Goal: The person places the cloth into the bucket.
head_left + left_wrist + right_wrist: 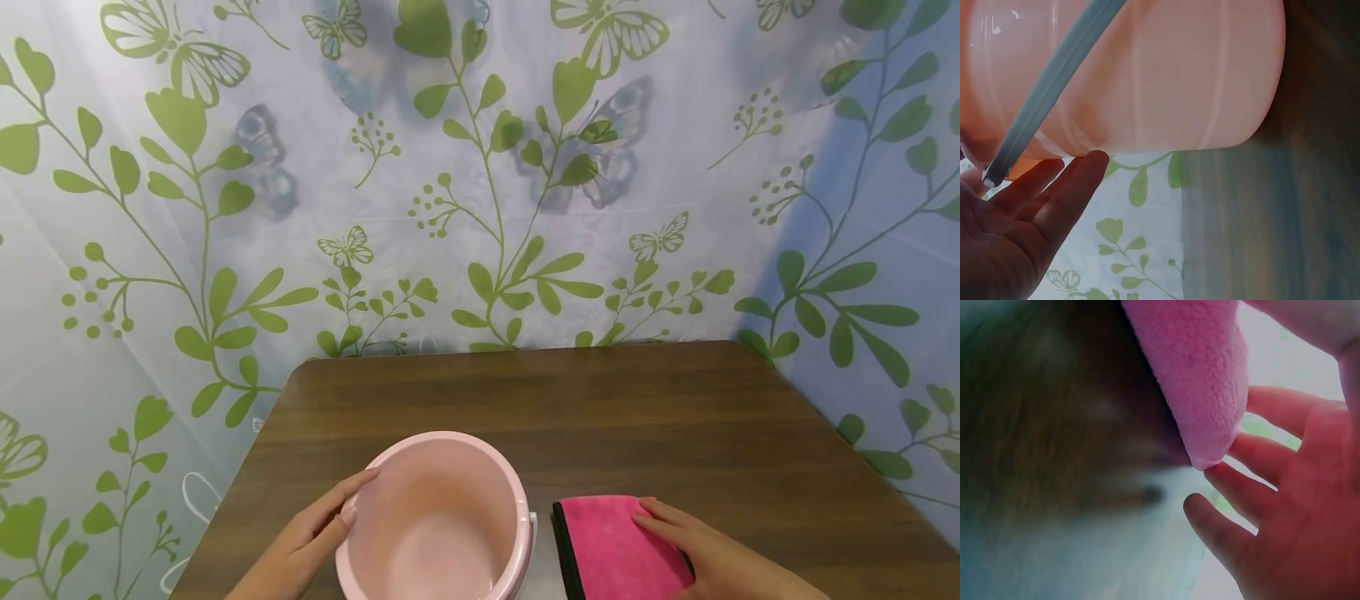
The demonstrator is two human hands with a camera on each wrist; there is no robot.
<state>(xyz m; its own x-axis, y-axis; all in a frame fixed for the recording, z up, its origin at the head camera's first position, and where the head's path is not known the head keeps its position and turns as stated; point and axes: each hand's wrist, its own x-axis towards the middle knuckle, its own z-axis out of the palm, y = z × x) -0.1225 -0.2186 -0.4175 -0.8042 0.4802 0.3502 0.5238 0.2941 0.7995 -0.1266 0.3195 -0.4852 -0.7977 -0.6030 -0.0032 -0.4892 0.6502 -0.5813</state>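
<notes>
Bucket: a pale pink plastic bucket [438, 521] stands upright at the bottom centre of the head view, near the table's front edge; its inside looks bare, and a light grey handle [1047, 87] hangs down its outer wall in the left wrist view.
Cloth: a bright pink fleecy cloth [611, 546] with a dark edge along its left side lies flat at the lower right, just beside the bucket but apart from it.
Left hand: the left hand [307, 542] comes in from the bottom left, fingers straight and close together, fingertips resting against the bucket's rim and outer wall; nothing is gripped.
Right hand: the right hand [701, 554] comes in from the bottom right and lies on the cloth with fingers stretched out and slightly spread; in the right wrist view a corner of the cloth touches the fingers [1241, 487].
Table: dark brown wood table [600, 408] fills the lower middle of the frame.
Backdrop: a white curtain [480, 167] printed with green leaves and butterflies hangs behind, across the upper frame.
</notes>
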